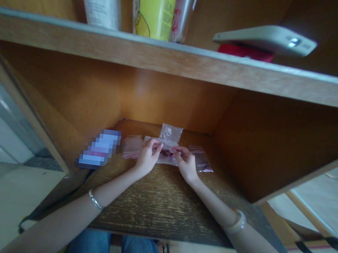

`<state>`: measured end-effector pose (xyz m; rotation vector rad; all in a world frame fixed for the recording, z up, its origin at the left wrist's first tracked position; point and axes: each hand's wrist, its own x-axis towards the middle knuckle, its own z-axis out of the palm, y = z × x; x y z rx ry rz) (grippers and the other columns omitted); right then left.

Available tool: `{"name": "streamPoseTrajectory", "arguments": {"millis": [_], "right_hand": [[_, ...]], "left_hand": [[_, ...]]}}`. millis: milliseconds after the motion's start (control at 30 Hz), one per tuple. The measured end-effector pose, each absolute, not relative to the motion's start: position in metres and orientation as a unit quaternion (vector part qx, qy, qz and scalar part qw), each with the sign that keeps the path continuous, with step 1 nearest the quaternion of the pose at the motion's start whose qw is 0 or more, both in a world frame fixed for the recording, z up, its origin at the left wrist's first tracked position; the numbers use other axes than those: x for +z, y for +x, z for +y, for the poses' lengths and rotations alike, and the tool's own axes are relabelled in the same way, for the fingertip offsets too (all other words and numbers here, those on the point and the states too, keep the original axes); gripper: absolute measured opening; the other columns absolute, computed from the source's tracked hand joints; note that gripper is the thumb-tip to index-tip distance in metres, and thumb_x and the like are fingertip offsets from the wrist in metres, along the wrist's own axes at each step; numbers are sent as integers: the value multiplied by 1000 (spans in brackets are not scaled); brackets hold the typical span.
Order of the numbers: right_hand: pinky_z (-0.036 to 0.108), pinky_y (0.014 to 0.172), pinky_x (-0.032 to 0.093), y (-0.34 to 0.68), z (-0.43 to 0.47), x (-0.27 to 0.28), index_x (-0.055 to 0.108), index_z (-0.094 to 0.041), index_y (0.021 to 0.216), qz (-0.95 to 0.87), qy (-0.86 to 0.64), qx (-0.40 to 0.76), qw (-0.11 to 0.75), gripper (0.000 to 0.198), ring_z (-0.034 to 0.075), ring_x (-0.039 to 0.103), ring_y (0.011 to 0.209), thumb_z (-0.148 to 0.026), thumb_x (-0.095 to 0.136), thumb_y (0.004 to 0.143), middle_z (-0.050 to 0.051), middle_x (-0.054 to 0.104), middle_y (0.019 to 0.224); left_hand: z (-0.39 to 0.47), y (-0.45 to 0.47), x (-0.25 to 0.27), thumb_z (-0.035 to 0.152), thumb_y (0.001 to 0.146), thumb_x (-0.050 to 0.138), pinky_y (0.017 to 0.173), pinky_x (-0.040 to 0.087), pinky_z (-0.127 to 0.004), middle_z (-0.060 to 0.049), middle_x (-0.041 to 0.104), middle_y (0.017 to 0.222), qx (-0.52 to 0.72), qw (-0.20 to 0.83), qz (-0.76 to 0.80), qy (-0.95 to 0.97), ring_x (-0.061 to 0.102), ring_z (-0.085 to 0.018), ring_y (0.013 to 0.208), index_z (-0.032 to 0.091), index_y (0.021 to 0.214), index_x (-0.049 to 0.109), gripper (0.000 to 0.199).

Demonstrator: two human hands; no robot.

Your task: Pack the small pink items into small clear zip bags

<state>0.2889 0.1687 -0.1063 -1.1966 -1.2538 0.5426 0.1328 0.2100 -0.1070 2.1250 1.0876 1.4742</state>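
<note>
A small clear zip bag point(166, 158) with dark pink-purple bits in it lies on the worn wooden desktop point(160, 199). My left hand point(149, 156) pinches its upper edge on the left, thumb against fingers. On the right, the fingertips of my right hand point(186, 164) are closed at the same edge. What exactly sits between the fingertips is too small to see well. Just behind lies a shiny clear bag point(171, 133). Left of my left hand are flat clear bags with red lines point(131, 146). Beyond my right hand rests another zip bag point(204, 162) with purple bits.
A blurred-out, phone-like object point(100, 149) stands at the left wall, a black strap point(78, 189) trailing from it. Overhead, the shelf edge point(176, 64) carries a labelled bottle point(101, 1), a yellow container point(154, 7), a clear cup point(183, 11) and a white device point(266, 38). Wooden side walls flank the desktop.
</note>
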Motion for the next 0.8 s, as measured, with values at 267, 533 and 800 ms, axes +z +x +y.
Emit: {"name": "streamPoseTrajectory", "arguments": {"millis": [267, 533, 800], "right_hand": [[30, 69, 45, 289, 169, -109, 68, -19, 82, -546, -521, 236, 613, 21, 19, 60, 75, -39, 62, 76, 5, 68, 84], [31, 72, 44, 291, 170, -112, 69, -20, 80, -549, -512, 230, 620, 18, 19, 59, 77, -37, 63, 75, 5, 66, 83], [30, 67, 43, 289, 166, -106, 66, -20, 80, -573, -529, 198, 594, 18, 19, 57, 74, -35, 58, 79, 5, 63, 81]], "left_hand": [[210, 133, -107, 30, 89, 50, 78, 47, -32, -4, 64, 82, 522, 167, 390, 740, 61, -17, 80, 18, 83, 54, 14], [207, 131, -102, 30, 87, 54, 74, 48, -29, -3, 66, 78, 549, 166, 372, 730, 61, -15, 76, 18, 80, 56, 14], [204, 131, -101, 31, 85, 57, 71, 48, -28, -2, 66, 77, 554, 200, 376, 715, 62, -15, 74, 17, 79, 60, 16]]}}
